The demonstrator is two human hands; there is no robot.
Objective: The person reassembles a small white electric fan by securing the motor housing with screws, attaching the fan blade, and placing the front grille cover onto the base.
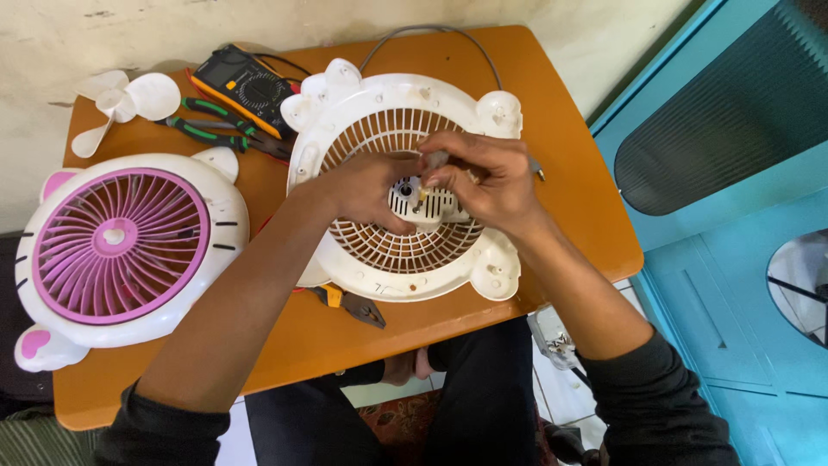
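The round white plastic fan shell (pixel 405 185) is lying flat on the orange wooden desk (pixel 569 112). The left hand (pixel 366 188) is pressing it down to steady it. The right hand (pixel 487 181) is pinching a small grey part (pixel 435 159) over the middle.

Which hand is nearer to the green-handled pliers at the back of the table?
Left. The left hand rests on the white fan housing, just right of the green-handled pliers. The right hand works at the housing's centre, farther right.
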